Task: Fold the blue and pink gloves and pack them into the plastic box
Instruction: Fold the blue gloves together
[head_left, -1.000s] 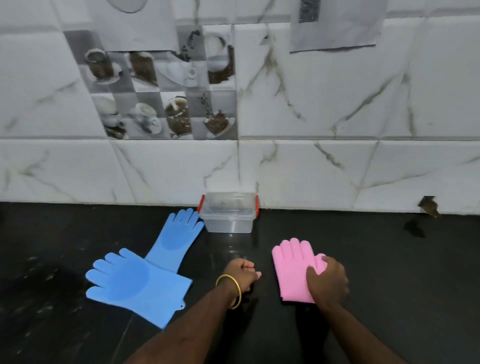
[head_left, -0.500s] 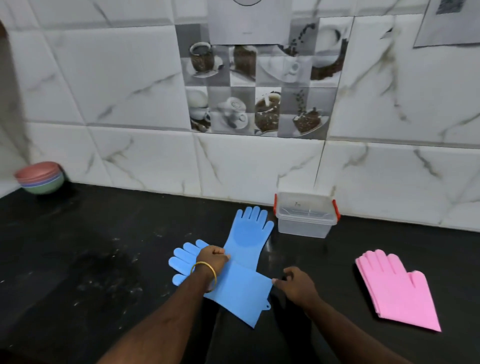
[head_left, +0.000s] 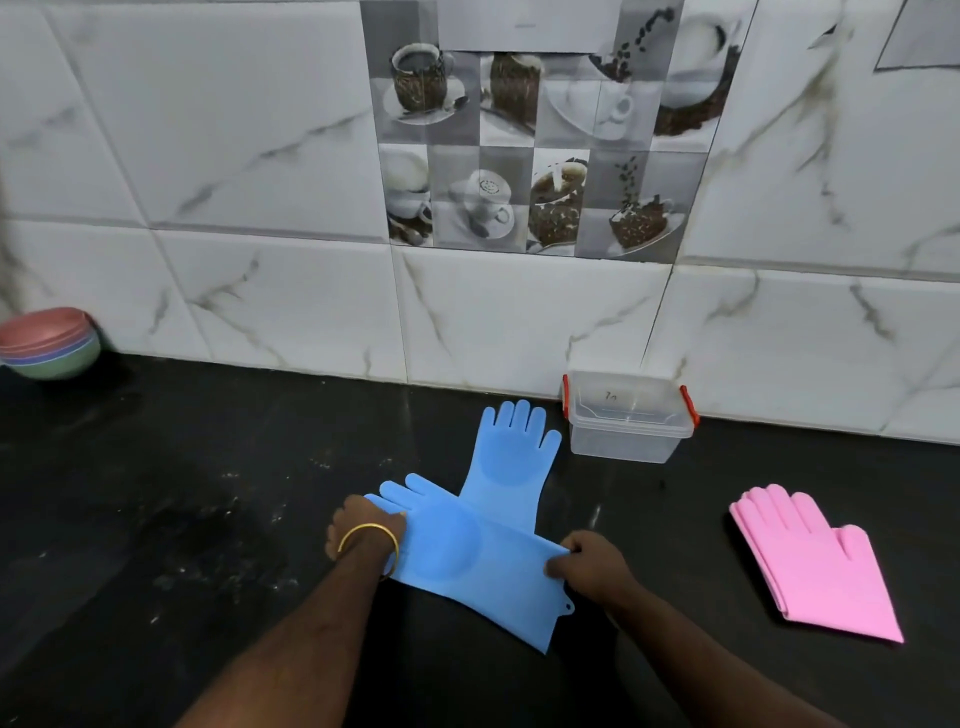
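Note:
Two blue gloves lie crossed on the black counter. The upper blue glove (head_left: 472, 561) lies slantwise across the cuff of the other blue glove (head_left: 511, 462), whose fingers point at the wall. My left hand (head_left: 363, 530) grips the upper glove at its finger end. My right hand (head_left: 592, 564) pinches the same glove's cuff edge. The pink gloves (head_left: 815, 561) lie stacked flat at the right, apart from both hands. A clear plastic box (head_left: 626, 447) with red clips stands open against the wall, with nothing visible inside.
Stacked bowls (head_left: 49, 343) in pink, blue and green sit at the far left by the tiled wall. The black counter (head_left: 182, 493) stretches wide to the left of the gloves.
My right hand left the pink gloves and took the blue glove's cuff. My left hand moved onto the blue glove's finger end. The view swung left, bringing the bowls into sight.

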